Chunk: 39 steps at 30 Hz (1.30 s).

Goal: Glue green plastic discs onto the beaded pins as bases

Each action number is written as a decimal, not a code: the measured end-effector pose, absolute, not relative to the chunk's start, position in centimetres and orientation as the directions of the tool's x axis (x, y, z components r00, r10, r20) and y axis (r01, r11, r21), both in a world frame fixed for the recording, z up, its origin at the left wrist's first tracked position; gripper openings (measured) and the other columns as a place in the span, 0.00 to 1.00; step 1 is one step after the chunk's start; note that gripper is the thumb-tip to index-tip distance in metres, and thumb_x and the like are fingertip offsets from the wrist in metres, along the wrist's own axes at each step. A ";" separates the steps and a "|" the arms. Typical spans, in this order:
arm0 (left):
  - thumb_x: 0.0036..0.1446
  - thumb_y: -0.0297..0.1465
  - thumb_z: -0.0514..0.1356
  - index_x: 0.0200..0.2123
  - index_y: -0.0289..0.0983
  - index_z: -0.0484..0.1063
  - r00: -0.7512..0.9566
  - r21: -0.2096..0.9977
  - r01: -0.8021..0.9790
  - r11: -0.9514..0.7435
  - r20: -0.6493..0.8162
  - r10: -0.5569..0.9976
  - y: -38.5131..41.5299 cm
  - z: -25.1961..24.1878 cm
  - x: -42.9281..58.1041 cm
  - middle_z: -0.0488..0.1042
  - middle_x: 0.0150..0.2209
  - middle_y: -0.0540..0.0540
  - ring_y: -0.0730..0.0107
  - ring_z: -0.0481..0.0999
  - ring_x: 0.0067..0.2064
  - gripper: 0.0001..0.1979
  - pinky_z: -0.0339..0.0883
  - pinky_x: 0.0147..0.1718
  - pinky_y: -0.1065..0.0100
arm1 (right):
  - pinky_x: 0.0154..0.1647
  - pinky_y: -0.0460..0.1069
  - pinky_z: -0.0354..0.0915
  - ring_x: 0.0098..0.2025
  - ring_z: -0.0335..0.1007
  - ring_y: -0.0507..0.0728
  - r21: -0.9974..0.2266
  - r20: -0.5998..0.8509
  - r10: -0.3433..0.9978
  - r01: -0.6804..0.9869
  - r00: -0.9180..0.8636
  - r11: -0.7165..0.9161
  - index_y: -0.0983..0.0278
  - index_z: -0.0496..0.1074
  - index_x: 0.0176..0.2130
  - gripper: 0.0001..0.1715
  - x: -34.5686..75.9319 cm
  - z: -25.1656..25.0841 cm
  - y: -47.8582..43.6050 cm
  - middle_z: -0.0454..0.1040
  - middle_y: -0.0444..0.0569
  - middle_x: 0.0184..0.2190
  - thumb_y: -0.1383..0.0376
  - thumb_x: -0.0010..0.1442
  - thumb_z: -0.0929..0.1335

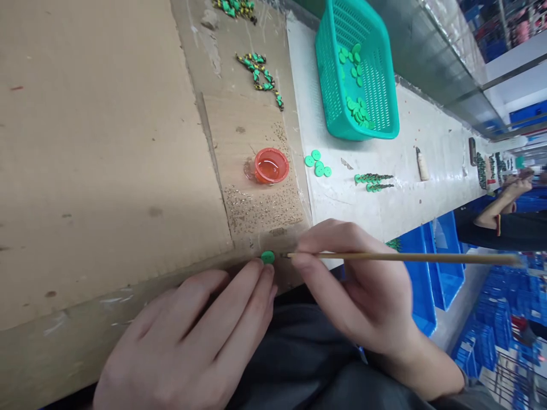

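My left hand [192,336] pinches a green button [268,257] between its fingertips at the near edge of the work surface. A thin wooden stick [410,257] lies in the grip of my right hand [359,279], between thumb and fingers. Its narrow dark tip points left at the button, with a small gap between them. Beyond the hands stands a small red cup [271,165] of liquid. Tiny brown beads [260,208] are scattered on the board around it. Several loose green buttons [318,165] lie to the right of the cup.
A green basket [322,85] holds more buttons. Beaded green strands [260,74] lie on the board; button pieces with dark stems [374,182] and a small bottle [422,164] are at right. Cardboard [106,142] covers the left. A co-worker's arm [504,199] shows far right, near blue bins [448,267].
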<state>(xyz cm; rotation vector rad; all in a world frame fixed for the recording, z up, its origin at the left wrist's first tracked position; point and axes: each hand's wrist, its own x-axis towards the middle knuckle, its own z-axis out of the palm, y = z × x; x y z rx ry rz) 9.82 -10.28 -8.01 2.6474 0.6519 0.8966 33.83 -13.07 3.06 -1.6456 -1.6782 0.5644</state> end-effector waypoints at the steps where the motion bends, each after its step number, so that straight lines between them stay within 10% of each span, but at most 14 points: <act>1: 0.63 0.22 0.75 0.59 0.39 0.84 0.702 0.392 0.325 -0.861 0.510 0.497 -10.1 -7.8 10.0 0.82 0.70 0.43 0.46 0.89 0.54 0.22 0.83 0.52 0.41 | 0.42 0.55 0.82 0.41 0.85 0.58 -0.739 0.210 0.976 0.663 0.063 0.117 0.59 0.79 0.51 0.09 34.1 3.7 -12.8 0.85 0.47 0.41 0.72 0.75 0.74; 8: 0.68 0.23 0.72 0.52 0.36 0.86 0.678 0.351 0.317 -0.881 0.565 0.469 -9.0 -6.9 11.2 0.88 0.61 0.42 0.53 0.88 0.50 0.10 0.81 0.51 0.48 | 0.44 0.52 0.84 0.40 0.84 0.54 -0.784 0.368 0.896 0.601 0.249 0.155 0.59 0.81 0.47 0.08 35.3 4.3 -8.2 0.83 0.46 0.41 0.70 0.79 0.71; 22: 0.68 0.20 0.71 0.51 0.37 0.86 0.674 0.344 0.315 -0.885 0.575 0.463 -9.5 -7.9 10.8 0.88 0.61 0.42 0.54 0.89 0.53 0.11 0.79 0.54 0.48 | 0.39 0.48 0.75 0.34 0.76 0.50 -0.558 0.443 0.896 0.790 0.027 0.252 0.59 0.76 0.39 0.11 36.1 1.1 -4.3 0.81 0.41 0.35 0.67 0.79 0.73; 39: 0.69 0.22 0.70 0.52 0.37 0.86 0.692 0.339 0.326 -0.882 0.550 0.467 -9.7 -7.5 10.7 0.87 0.61 0.41 0.54 0.89 0.51 0.11 0.81 0.53 0.48 | 0.41 0.54 0.77 0.38 0.81 0.55 -0.604 0.421 0.906 0.757 0.038 0.249 0.58 0.77 0.44 0.07 34.9 1.8 -7.5 0.81 0.43 0.35 0.70 0.77 0.73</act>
